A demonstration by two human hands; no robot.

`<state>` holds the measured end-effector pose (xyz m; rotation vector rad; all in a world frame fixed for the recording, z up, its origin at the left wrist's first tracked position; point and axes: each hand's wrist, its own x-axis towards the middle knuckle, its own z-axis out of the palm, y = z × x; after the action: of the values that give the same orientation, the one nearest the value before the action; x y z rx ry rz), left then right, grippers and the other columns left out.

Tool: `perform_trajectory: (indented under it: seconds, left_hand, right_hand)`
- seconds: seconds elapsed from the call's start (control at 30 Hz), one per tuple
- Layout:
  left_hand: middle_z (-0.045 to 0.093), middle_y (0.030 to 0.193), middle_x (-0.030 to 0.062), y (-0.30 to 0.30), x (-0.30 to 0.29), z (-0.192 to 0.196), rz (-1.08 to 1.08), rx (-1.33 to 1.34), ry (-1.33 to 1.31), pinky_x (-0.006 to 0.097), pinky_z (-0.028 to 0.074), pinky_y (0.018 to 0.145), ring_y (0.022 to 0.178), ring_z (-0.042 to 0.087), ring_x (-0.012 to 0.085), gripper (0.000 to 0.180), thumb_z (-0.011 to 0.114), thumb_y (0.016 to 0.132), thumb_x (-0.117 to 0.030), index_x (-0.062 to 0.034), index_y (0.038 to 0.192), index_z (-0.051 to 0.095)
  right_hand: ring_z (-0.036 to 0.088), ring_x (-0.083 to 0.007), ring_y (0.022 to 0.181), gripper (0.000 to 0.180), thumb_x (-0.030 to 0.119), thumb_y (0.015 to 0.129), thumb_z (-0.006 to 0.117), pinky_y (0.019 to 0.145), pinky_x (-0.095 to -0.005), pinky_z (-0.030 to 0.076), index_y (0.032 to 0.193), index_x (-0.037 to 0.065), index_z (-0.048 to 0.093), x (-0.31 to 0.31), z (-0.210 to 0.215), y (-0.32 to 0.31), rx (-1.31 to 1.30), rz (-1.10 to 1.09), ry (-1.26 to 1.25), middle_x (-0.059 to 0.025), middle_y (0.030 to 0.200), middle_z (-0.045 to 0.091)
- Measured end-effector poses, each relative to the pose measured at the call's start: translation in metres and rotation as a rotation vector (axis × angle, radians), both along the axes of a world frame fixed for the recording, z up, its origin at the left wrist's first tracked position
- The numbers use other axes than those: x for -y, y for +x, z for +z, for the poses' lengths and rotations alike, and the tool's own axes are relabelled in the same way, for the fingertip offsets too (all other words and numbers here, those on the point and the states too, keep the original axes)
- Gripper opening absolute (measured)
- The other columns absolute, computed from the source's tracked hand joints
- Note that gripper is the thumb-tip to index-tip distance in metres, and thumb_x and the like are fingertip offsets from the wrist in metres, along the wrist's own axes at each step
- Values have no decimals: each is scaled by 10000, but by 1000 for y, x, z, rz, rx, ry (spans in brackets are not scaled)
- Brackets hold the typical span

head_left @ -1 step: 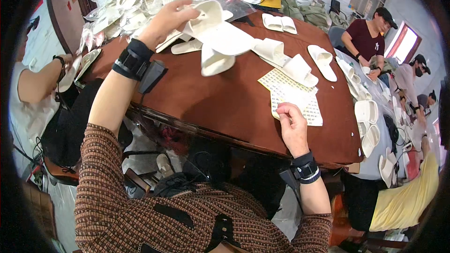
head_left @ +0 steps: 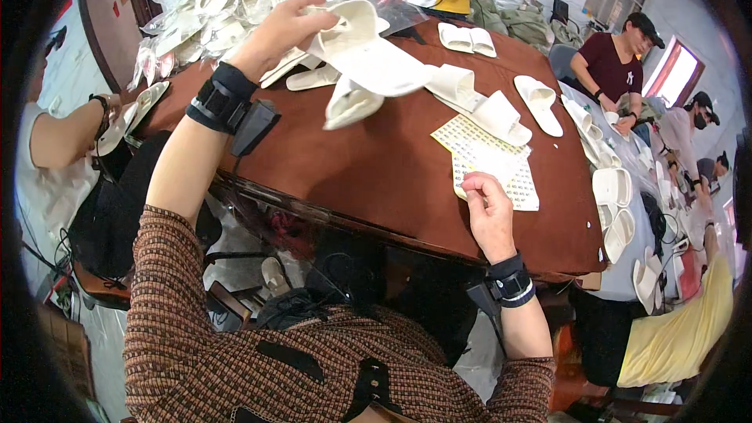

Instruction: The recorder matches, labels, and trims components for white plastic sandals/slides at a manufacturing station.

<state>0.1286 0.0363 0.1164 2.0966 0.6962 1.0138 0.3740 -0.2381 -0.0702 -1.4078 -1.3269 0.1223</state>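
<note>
In the head view, the left forearm reaches forward and up from the lower left, its wrist in a black strap (head_left: 223, 99). The left hand (head_left: 276, 35) is raised above the worktop (head_left: 368, 188), palm side largely turned away, its fingers (head_left: 315, 22) pinching the upper slide slipper (head_left: 376, 64) beside its strap; the thumb is hard to make out. The right forearm comes in from the lower right. The right hand (head_left: 493, 223) sits low over the printed sticker sheet (head_left: 518, 188), its fingers curled and the thumb bent toward the index finger; whether their tips meet or pinch anything, I cannot tell.

Compared with the earlier frame, the lower slide slipper (head_left: 352, 103) has swung slightly to the left and now tips at a slant, showing a narrower outline. The upper one has turned only a little, and the right hand keeps the same pose.

Both held slippers are plain white and are up in the air above the left part of the brown worktop. The upper one shows a broad, pale sole, bright with glare, and an arched strap near the hand; the lower one hangs under it, partly covered by it. To their right, the loose white slide slippers (head_left: 501, 119) lie around the yellow-edged sticker sheet (head_left: 456, 131).
</note>
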Motion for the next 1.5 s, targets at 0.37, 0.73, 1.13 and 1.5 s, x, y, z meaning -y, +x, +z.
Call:
perform_trajectory:
  seconds: [0.37,0.73,1.13,1.5]
  left_hand:
    - [641,925,50,8,52,33,-82,-62,182,241,438,710,827,558,108,559,618,864,-252,-2,1351,504]
    - [639,960,72,-36,51,-22,-16,-266,44,243,449,761,853,572,119,511,614,870,-202,17,1320,512]
    - [654,996,67,-79,45,-121,98,-69,-91,259,478,797,884,589,121,552,732,790,-206,43,1251,559]
    - [621,1118,208,-67,46,-164,236,-210,23,376,490,898,1032,616,305,597,756,735,-332,-58,1241,600]
  right_hand:
    - [630,-176,843,79,-19,902,546,746,-289,518,951,-6,607,2,1,-2,-31,-2,2,-101,930,649]
    - [588,-97,843,105,-20,924,519,779,-242,482,978,-14,608,11,6,7,-230,-57,54,-30,889,643]
    - [603,-334,980,382,176,830,660,838,-432,478,1158,6,562,-40,37,16,339,39,-157,-202,1098,613]
    - [532,-408,1095,681,330,763,741,972,-483,387,1330,59,479,-51,50,-5,587,-25,-514,-243,1165,583]
